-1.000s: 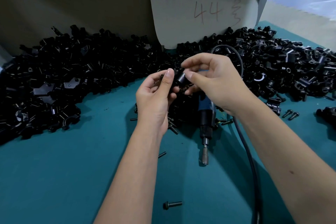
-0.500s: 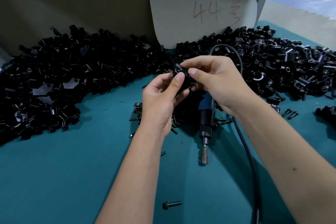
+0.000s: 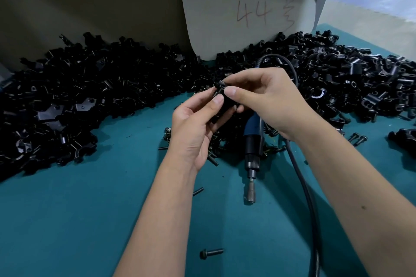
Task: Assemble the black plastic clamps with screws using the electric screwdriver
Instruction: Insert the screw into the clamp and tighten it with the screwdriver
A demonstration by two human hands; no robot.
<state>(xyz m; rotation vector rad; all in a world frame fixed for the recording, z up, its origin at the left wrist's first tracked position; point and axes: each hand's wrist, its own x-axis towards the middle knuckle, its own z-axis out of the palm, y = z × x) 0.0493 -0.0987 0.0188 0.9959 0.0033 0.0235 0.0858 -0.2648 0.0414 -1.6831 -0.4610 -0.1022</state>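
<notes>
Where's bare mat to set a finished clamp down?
Bare teal mat near-left, between the left black clamp heap and the left forearm. Narrower gap between the forearms, holding one loose black screw. Crowded: the blue electric screwdriver amid scattered screws, and the right heap.

Clamp [image 3: 221,94] mostly hidden between fingertips of both hands, shape unclear. Screwdriver [image 3: 253,141] upper body hidden behind right hand [image 3: 267,99]. Cable [image 3: 315,243] cut off bottom edge. Clamp pile [image 3: 67,101] cut off left edge.
</notes>
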